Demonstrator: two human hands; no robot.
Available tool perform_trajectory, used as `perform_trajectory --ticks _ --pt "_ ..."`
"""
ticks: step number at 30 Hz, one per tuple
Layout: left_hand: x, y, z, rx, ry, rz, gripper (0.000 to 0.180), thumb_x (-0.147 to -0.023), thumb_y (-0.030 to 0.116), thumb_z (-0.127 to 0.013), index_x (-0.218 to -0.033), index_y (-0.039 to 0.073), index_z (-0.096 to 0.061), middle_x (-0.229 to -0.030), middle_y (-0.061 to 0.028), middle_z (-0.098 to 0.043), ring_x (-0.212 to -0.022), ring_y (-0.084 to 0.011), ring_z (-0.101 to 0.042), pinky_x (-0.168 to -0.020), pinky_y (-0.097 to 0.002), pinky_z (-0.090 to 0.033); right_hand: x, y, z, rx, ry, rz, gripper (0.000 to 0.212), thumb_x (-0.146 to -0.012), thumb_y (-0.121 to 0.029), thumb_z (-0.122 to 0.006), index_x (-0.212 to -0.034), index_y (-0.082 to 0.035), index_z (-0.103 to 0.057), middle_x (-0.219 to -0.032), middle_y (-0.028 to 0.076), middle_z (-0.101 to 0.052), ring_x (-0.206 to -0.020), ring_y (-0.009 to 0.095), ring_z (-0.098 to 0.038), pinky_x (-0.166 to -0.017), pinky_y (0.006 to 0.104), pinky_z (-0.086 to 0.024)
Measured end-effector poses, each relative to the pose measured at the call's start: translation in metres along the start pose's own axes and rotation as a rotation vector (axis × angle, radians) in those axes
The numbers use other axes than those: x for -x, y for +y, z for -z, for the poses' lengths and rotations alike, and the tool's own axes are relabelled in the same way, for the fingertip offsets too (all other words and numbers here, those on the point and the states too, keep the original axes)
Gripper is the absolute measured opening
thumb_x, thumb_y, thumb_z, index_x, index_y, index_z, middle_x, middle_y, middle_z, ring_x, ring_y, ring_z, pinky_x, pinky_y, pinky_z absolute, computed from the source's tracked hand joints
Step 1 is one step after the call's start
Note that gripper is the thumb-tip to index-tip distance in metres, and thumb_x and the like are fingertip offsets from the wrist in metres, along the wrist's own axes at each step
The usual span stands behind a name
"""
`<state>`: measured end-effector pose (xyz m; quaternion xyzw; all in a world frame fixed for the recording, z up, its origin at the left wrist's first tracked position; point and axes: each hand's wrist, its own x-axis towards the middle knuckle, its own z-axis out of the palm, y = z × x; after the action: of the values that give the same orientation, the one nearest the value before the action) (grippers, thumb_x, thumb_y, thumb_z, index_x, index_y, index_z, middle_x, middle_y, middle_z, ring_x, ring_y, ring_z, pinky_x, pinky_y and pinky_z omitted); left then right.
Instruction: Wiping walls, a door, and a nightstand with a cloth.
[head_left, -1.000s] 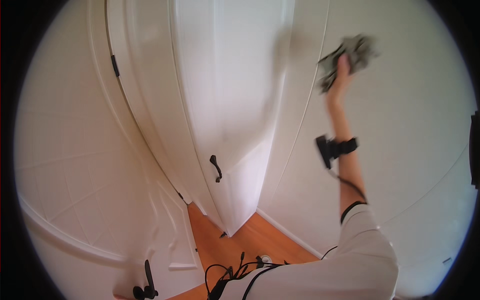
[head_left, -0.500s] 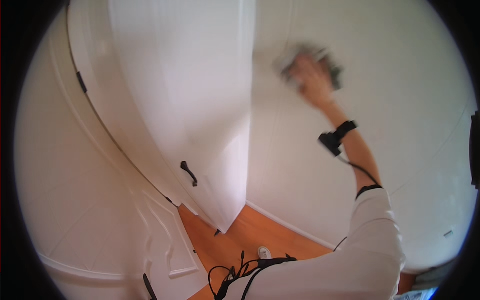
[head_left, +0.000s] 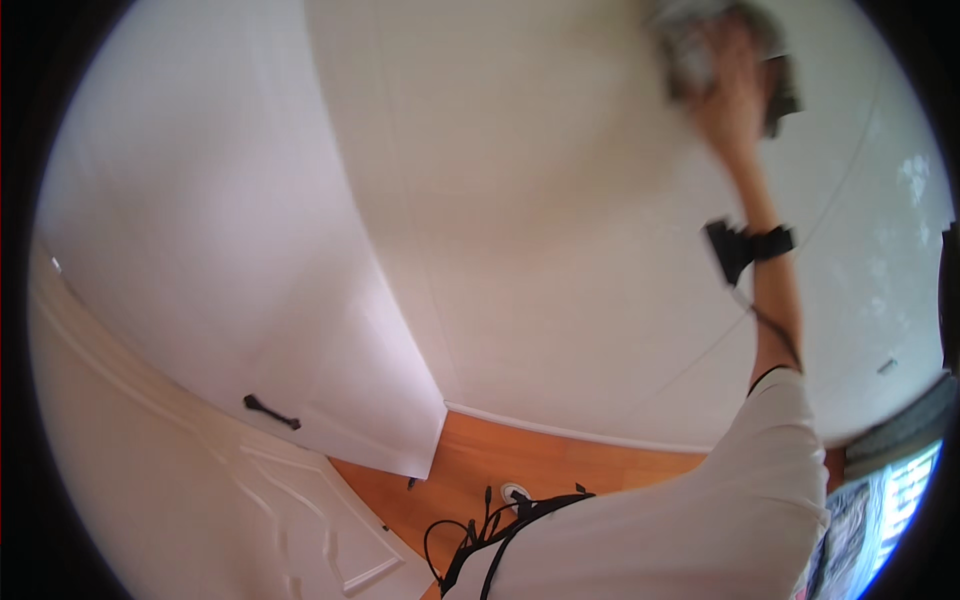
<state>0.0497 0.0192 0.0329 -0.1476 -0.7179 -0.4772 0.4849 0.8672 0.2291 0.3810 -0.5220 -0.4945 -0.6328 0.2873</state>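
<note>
This looks like a room in a home. The floor (head_left: 580,460) is orange-brown wood, with a white skirting board (head_left: 580,433) along its far edge, where a plain pale wall (head_left: 540,300) rises. At the floor's far left corner stands a smooth, tall white door (head_left: 200,200) with a slim dark handle (head_left: 272,412). Along the floor's left edge is another white door (head_left: 310,520), with curved raised mouldings.

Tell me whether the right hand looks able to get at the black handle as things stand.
Probably not from there: the right hand is high up and holds a grey cloth; the black handle sits well below, leftward.
</note>
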Motion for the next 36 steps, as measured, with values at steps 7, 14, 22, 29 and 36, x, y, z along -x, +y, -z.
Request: perform_trajectory --ticks 7,14,22,29,36 --pt "0.032 0.052 -0.004 0.142 -0.065 -0.057 0.078 -0.081 0.034 -0.063 -0.124 -0.015 -0.02 -0.089 -0.0209 -0.035 -0.08 -0.0298 -0.035 -0.063 -0.0433 -0.031 0.023 0.151 0.07 0.275 0.324 -0.273 0.063 -0.075 -0.05 -0.06 -0.129 -0.022 -0.043 -0.138 0.013 -0.033 -0.128 0.033 -0.027 -0.101 0.0561 -0.016" --pt "0.049 0.071 0.014 0.271 -0.133 -0.095 0.08 -0.083 0.034 -0.06 -0.128 -0.012 -0.013 -0.107 -0.0247 -0.022 -0.098 -0.0327 -0.022 -0.076 -0.0483 -0.022 0.222 0.012 0.082 -0.189 -0.658 0.289 0.059 -0.064 -0.002 -0.06 -0.116 -0.028 -0.051 -0.136 -0.003 -0.036 -0.126 0.021 -0.035 -0.095 0.0534 -0.035" --pt "0.054 0.048 0.034 0.381 -0.202 -0.111 0.083 -0.084 0.035 -0.057 -0.134 -0.009 -0.006 -0.127 -0.029 -0.007 -0.119 -0.0361 -0.008 -0.091 -0.054 -0.012 0.233 0.097 0.146 -0.364 -0.958 0.258 0.055 -0.064 0.005 -0.056 -0.111 -0.024 -0.055 -0.133 -0.005 -0.039 -0.122 0.019 -0.039 -0.102 0.0373 -0.035" --pt "0.073 0.058 0.064 0.463 -0.246 -0.144 0.086 -0.085 0.035 -0.055 -0.137 -0.007 -0.001 -0.141 -0.0323 0.004 -0.134 -0.0387 0.003 -0.102 -0.0583 -0.004 0.14 0.267 0.219 0.16 -0.165 -0.289 0.067 -0.07 -0.03 -0.07 -0.13 -0.027 -0.04 -0.142 0.009 -0.024 -0.132 0.031 -0.018 -0.104 0.0551 -0.01" --pt "0.174 0.252 0.238 0.83 -1.206 -0.08 0.07 -0.083 0.033 -0.06 -0.125 -0.014 -0.03 -0.127 -0.0322 -0.032 -0.115 -0.0405 -0.039 -0.092 -0.0475 -0.038 0.147 0.286 0.211 0.222 0.029 -0.377 0.068 -0.067 -0.04 -0.069 -0.128 -0.024 -0.042 -0.141 0.013 -0.025 -0.131 0.032 -0.019 -0.104 0.0562 -0.008"
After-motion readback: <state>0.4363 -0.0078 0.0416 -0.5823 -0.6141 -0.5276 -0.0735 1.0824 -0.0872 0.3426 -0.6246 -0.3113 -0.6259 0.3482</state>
